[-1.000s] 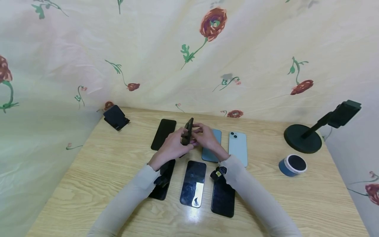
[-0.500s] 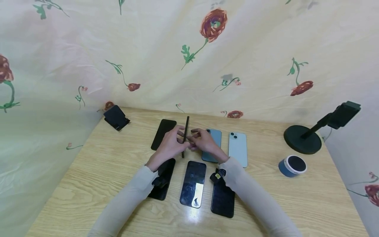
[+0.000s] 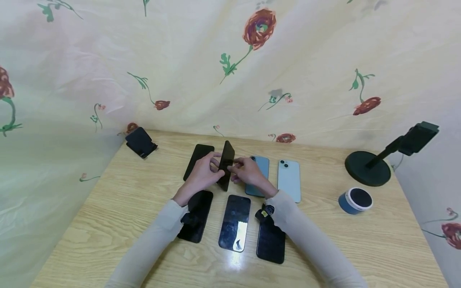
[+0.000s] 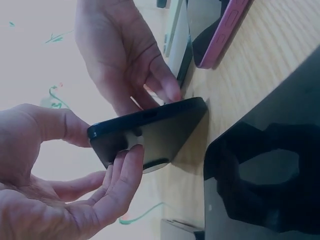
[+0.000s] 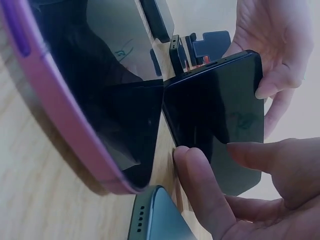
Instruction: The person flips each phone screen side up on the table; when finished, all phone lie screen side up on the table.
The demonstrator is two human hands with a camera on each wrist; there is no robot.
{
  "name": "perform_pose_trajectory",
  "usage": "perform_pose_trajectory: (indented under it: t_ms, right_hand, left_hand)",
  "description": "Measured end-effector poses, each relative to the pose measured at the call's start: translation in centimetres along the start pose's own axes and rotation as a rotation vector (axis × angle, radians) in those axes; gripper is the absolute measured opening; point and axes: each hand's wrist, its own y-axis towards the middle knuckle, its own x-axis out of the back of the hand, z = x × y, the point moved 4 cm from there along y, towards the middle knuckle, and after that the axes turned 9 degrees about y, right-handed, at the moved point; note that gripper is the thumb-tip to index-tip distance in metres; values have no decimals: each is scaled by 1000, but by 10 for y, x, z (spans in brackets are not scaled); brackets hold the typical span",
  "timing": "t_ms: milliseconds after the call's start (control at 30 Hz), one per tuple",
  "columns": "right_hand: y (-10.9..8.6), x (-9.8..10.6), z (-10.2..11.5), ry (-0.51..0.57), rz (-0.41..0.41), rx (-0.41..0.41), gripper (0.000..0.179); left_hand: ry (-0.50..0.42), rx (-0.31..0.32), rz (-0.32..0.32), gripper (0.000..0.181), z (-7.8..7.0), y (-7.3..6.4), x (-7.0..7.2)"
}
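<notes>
A black smartphone (image 3: 226, 166) stands steeply tilted between my two hands, low over the table. My left hand (image 3: 199, 176) pinches it at one end. The left wrist view shows the thumb at the upper edge and the fingers (image 4: 127, 172) against the back. My right hand (image 3: 248, 173) is on the other side, with its fingertips (image 5: 197, 160) and thumb touching the glossy dark screen (image 5: 210, 110). A black phone (image 3: 197, 158) lies just left of my left hand, and a blue phone (image 3: 263, 167) lies partly under my right hand.
Three dark-screened phones lie in front: left (image 3: 199, 224), middle (image 3: 234, 224) and right (image 3: 271, 244). A light blue phone (image 3: 289, 182) lies right of the blue one. Near the edges stand a black folding stand (image 3: 140, 143), a round-based stand (image 3: 368, 169) and a blue-and-white jar (image 3: 354, 201).
The held phone has turned from tilted, through edge-on, to showing its dark face toward the right. My left hand has shifted slightly left; the phones on the table stay put.
</notes>
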Motion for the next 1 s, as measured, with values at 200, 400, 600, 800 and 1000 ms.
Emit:
perform_pose_trajectory:
  t_ms: [200,400,600,800,1000]
  right_hand:
    - [-2,2,2,-35,4,11,59]
    - [-6,4,5,-64,-10,24,62]
    - [-6,6,2,-81,-38,7,66]
    - [-7,6,1,-161,-76,29,69]
    - [-10,5,1,-152,-87,24,71]
  left_hand:
    - [10,9,17,56,2,1,3]
    - [25,15,43,58,7,4,4]
    - [42,50,64,59,11,4,4]
    - [84,82,84,60,17,3,1]
    - [86,113,107,62,20,4,-1]
